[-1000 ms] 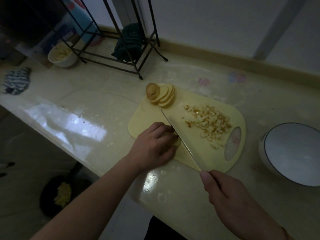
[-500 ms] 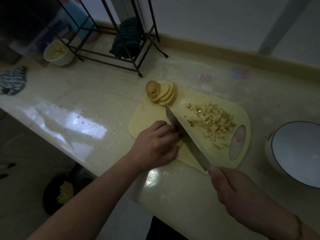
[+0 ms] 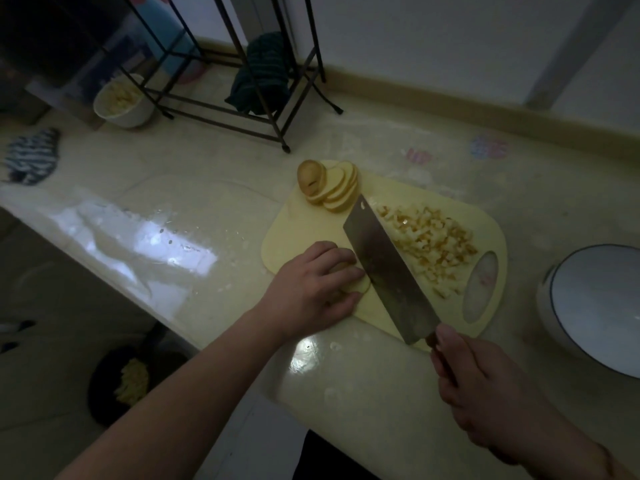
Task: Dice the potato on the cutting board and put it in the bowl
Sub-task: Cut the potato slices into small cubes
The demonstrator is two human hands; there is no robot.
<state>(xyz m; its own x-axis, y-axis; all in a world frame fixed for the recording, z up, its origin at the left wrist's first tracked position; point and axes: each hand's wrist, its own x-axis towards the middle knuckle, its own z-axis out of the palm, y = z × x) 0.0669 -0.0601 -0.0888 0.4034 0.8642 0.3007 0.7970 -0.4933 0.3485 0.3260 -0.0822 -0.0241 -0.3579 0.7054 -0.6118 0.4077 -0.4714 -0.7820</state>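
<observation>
Frame centre: left hand (image 3: 311,289), fingers (image 3: 341,261) curled, pins potato slices (image 3: 360,287) on yellow cutting board (image 3: 304,233); right hand (image 3: 485,386) wraps cleaver (image 3: 384,268) handle, blade flat against fingers. Diced heap (image 3: 429,240) right of blade, uncut slices (image 3: 332,187) at board's top — firm, wet, likely slippery; hold flat, fingertips tucked. White bowl (image 3: 554,306) waits right edge.

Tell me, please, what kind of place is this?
Most likely a home kitchen: a glossy countertop carries a yellow cutting board with diced potato, a cleaver and a white bowl.
</observation>
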